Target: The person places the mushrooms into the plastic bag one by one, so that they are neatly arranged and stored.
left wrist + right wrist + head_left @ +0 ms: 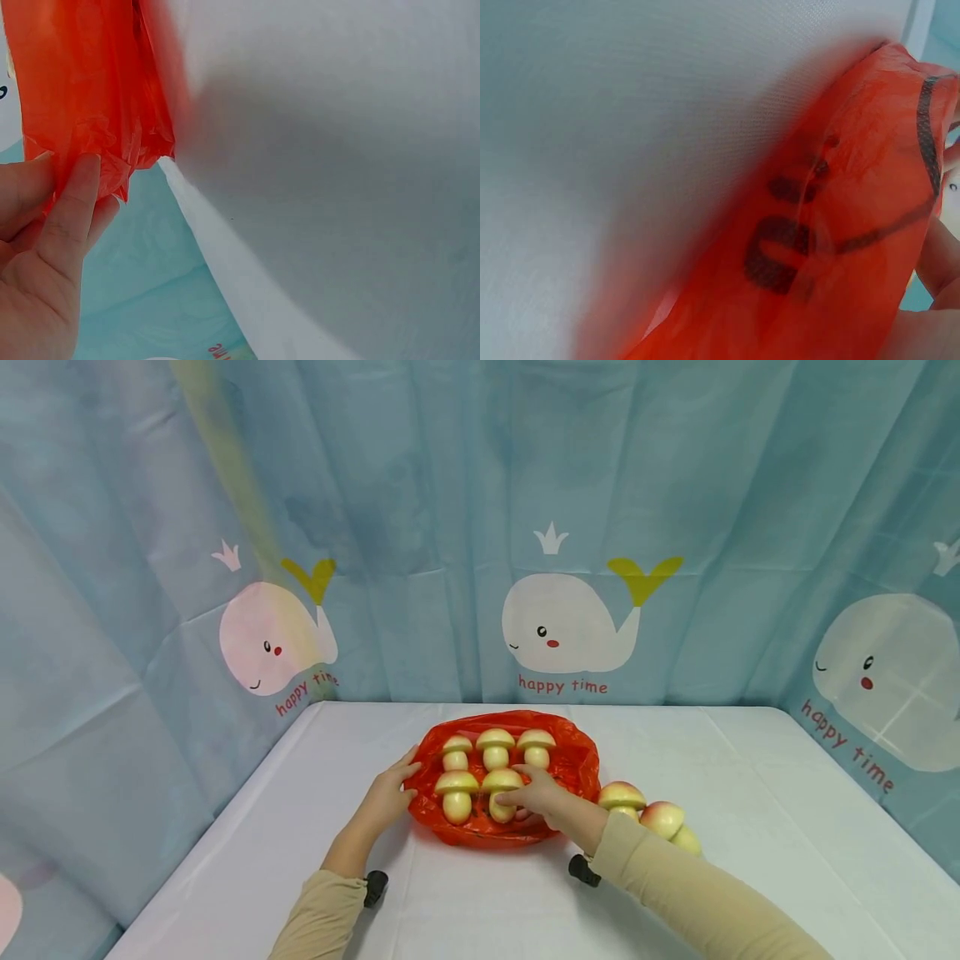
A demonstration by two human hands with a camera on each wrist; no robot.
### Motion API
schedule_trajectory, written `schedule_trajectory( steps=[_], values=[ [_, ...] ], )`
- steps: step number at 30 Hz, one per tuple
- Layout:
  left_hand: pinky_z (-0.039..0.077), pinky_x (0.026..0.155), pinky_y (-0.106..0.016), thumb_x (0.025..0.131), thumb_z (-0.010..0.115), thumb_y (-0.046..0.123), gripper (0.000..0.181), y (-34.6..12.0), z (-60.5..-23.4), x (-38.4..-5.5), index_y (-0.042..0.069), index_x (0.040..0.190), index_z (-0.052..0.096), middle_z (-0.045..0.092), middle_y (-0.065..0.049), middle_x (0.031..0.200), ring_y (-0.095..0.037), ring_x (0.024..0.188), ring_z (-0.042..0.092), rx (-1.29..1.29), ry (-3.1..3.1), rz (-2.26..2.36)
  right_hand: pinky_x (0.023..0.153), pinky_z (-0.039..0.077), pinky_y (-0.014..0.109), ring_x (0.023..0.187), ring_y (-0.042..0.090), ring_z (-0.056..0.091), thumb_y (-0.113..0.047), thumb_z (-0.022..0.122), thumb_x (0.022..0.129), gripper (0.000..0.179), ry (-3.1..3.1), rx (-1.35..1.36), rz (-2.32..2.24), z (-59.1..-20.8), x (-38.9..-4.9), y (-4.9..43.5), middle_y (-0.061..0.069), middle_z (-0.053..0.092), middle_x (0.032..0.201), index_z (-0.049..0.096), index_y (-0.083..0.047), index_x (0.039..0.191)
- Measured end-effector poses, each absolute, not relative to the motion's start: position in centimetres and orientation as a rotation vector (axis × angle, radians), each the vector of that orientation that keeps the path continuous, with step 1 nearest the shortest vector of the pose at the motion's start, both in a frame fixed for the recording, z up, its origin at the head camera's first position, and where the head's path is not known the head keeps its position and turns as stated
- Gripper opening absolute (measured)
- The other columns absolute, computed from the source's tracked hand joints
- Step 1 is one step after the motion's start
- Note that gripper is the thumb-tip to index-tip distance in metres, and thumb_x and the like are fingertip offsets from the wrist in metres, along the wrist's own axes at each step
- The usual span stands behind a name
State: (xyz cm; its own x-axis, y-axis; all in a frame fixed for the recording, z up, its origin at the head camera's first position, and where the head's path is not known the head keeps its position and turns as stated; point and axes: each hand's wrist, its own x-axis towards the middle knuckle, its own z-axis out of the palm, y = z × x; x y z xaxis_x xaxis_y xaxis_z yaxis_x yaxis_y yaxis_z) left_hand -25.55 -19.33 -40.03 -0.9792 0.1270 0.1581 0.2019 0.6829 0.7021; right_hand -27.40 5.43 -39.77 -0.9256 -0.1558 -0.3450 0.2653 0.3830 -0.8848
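A red plastic bag (pixel 573 752) lies spread open on the table, with several pale yellow mushrooms with greenish caps standing in it in two rows. My left hand (pixel 387 797) is at the bag's left side; in the left wrist view its thumb and fingers (pixel 71 202) pinch the crumpled red plastic. Over the bag's front right part, my right hand (pixel 543 795) holds the front-row right mushroom (pixel 501 781) between thumb and fingers. The right wrist view shows mostly the bag's outer side (pixel 855 225) with black print, and only parts of the fingers at the edge.
To the right of the bag, a mushroom (pixel 621 795) and another with a pinkish cap (pixel 663 818) lie on the white table (pixel 750 777), partly behind the right forearm. A blue curtain (pixel 450 527) with whale prints hangs behind and along the sides.
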Motion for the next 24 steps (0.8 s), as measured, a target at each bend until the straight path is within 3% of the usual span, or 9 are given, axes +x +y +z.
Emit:
schedule_trajectory(
  steps=[10,16,24],
  values=[
    [0.029,0.110,-0.053,0.085,0.054,-0.017,0.049,-19.4,-40.1,-25.5,-0.017,0.133,0.046,0.030,-0.020,0.154,-0.042,0.139,0.028,-0.282,-2.794,-1.179,0.073,0.058,0.034,0.076,0.027,0.063,-0.018,0.076,0.084,0.079,2.274,0.077,-1.570,-38.6,-27.4,7.4,0.020,0.050,0.126,0.033,-0.004,0.149],
    [0.028,0.111,-0.053,0.085,0.053,-0.018,0.049,-19.5,-40.0,-25.5,-0.017,0.133,0.046,0.029,-0.020,0.154,-0.041,0.140,0.027,-0.288,-2.795,-1.194,0.073,0.059,0.034,0.084,0.030,0.067,-0.016,0.074,0.085,0.074,2.258,0.050,-1.604,-37.1,-27.1,9.3,0.022,0.050,0.131,0.036,-0.005,0.148],
    [0.029,0.110,-0.053,0.085,0.053,-0.018,0.049,-19.4,-40.0,-25.5,-0.017,0.133,0.046,0.030,-0.021,0.154,-0.042,0.139,0.027,-0.284,-2.805,-1.192,0.084,0.056,0.040,0.101,0.035,0.064,-0.019,0.068,0.091,0.066,2.314,0.027,-1.558,-34.5,-27.0,12.8,0.023,0.054,0.129,0.037,-0.004,0.147]
  ],
)
